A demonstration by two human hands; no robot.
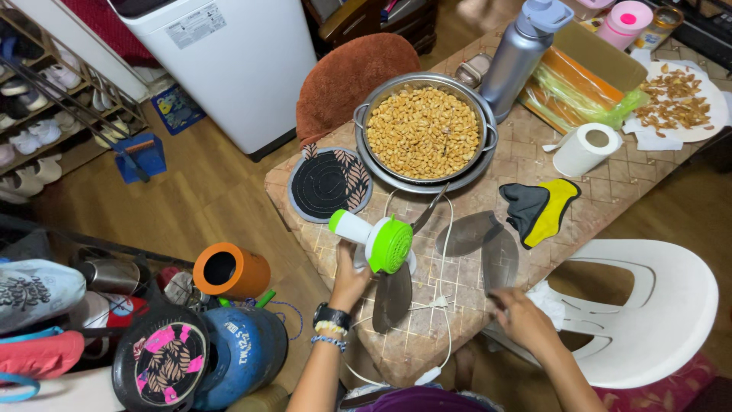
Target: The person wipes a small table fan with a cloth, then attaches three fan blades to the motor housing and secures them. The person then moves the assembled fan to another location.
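Left hand: wrapped round the base of a small green-and-white fan, standing near the table's front edge.
Right hand: fingers on a grey fan blade lying flat on the table; whether it grips, I cannot tell.
Table: tiled-pattern cloth, a white cord trailing off its edge.
Beyond: pan of peanuts, round black mat, tissue roll, steel bottle.
Room: wooden floor, white plastic chair at right, shoe rack far left.

Left hand fingers behind fan
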